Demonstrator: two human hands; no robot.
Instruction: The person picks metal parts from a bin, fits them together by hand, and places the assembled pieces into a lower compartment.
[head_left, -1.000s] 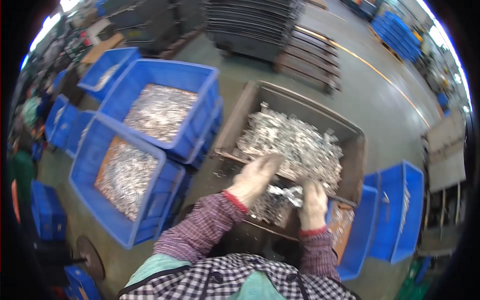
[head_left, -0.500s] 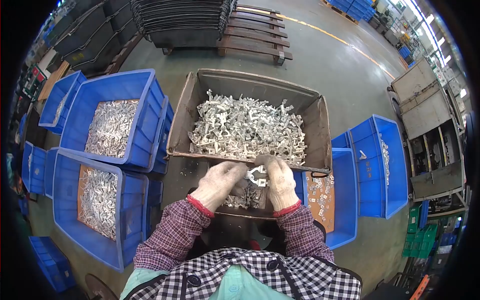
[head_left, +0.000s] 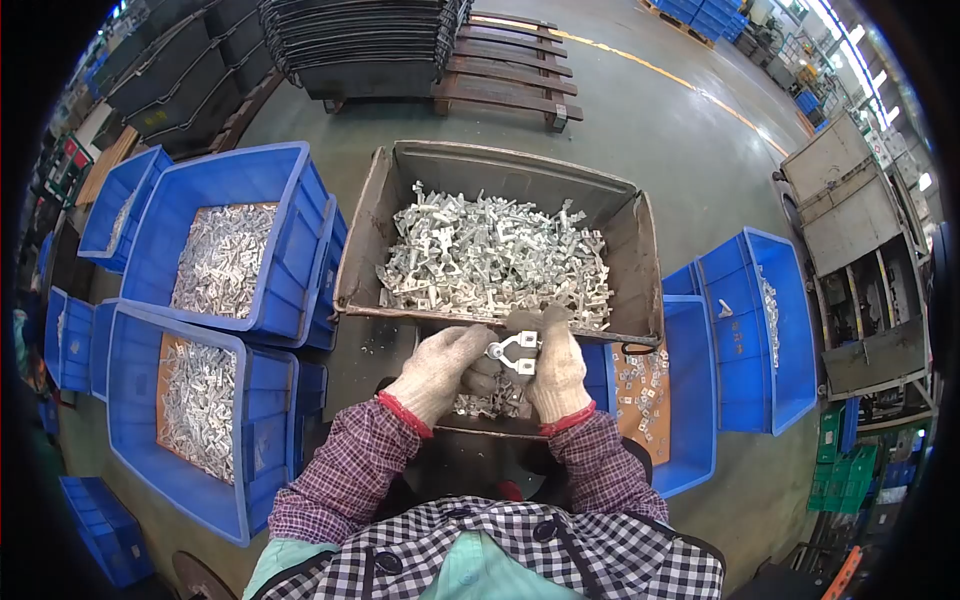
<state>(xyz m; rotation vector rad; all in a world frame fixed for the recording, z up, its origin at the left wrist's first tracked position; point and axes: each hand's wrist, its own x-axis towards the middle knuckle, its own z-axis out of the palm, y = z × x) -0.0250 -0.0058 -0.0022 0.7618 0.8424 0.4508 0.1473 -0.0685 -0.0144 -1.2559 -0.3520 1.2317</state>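
A pale metal Y-shaped bracket [head_left: 512,345] with two square-ended prongs is between my gloved hands, above the near edge of the big metal bin [head_left: 500,152]. My left hand [head_left: 440,372] pinches its narrow round end. My right hand [head_left: 557,372] is closed at the prongs, its thumb lying along them; some of its fingers are hidden behind the bracket. Beyond the hands, a heap of similar pale metal parts [head_left: 500,255] lies in the bin. Below them, more small metal pieces [head_left: 490,402] lie in a tray, partly covered by my hands.
At left, blue crates [head_left: 240,340] hold heaps of metal parts. On the right, a blue crate [head_left: 690,400] contains small square pieces on a brown board, beside another blue crate [head_left: 755,340]. A wooden pallet [head_left: 510,70] and stacked dark bins [head_left: 365,60] are at the back.
The bracket has turned slightly so its prongs show more fully toward me. My right hand has tilted more upright, with its thumb raised along the prongs.
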